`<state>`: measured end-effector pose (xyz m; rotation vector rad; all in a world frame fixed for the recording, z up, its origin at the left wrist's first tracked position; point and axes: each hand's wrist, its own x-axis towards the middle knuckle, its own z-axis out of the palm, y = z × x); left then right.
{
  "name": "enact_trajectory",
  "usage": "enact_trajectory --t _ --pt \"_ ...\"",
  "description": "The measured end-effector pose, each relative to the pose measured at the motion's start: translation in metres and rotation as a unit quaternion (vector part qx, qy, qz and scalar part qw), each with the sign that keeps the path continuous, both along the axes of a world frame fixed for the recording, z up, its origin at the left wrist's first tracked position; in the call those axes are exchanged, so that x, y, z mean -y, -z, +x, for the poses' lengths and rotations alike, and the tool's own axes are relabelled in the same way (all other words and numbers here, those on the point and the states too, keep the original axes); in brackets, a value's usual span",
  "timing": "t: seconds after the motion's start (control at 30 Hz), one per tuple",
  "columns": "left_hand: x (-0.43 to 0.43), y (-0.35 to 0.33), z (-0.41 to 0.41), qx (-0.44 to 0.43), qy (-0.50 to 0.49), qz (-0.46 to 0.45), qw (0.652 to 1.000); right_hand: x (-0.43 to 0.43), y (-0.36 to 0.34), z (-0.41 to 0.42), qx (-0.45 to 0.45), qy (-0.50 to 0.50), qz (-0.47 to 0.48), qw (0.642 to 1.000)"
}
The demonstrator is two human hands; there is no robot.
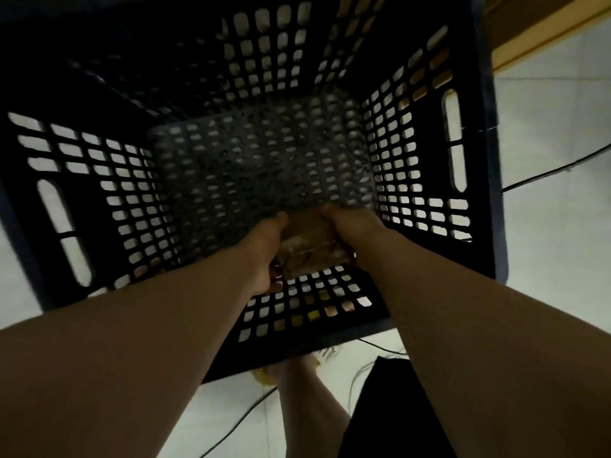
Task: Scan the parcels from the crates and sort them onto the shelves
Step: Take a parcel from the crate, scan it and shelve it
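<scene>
In the crate (426, 104): a single brown parcel (310, 247).
Left hand (264, 256) and right hand (353, 229) grip its sides, fingers curled round it, above the perforated floor.

Crate (420, 153): dark moulded plastic with lattice walls, matt; the perforated base reads as a duller grey. Parcel (310, 246), gripped in your left hand (264, 256) and right hand (353, 229): brown paper or card under clear glossy film or tape that catches the light; it is too blurred for you to tell which. Floor (555, 226): pale tiles, smooth, with a slight sheen. Cable (535, 177): black, smooth sheath. Board (535, 31) at your upper right: light wood-look, matt. Garment (390, 418) beside your right arm: black cloth, matt.
</scene>
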<state>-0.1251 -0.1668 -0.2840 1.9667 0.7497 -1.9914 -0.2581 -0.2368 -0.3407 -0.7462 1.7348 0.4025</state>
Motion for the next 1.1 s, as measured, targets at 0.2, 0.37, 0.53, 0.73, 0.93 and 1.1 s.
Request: enact_trajectory --t 0.2,0.37,0.53,0.73,0.93,1.1 --pt "-0.001 -0.113 0.028 0.024 -0.024 -0.041 0.999 0.013 -0.128 0.019 0.056 0.081 0.002 0.995" --pt "0.014 -0.232 0.052 0.051 -0.054 -0.085 0.994 0.031 -0.260 0.031 0.093 0.130 -0.035 0.986" --pt "0.033 -0.357 0.080 0.020 -0.064 -0.170 0.983 0.048 -0.400 0.043 0.148 0.177 -0.046 0.972" --pt "0.052 -0.502 0.130 0.014 -0.017 -0.285 0.958 0.065 -0.556 0.068 0.224 0.190 -0.090 0.952" --pt "0.059 -0.632 0.182 0.058 0.017 -0.408 0.911 0.065 -0.691 0.098 0.320 0.122 -0.131 0.930" --pt "0.058 -0.712 0.228 0.070 0.054 -0.521 0.849 0.069 -0.779 0.129 0.360 0.065 -0.196 0.910"
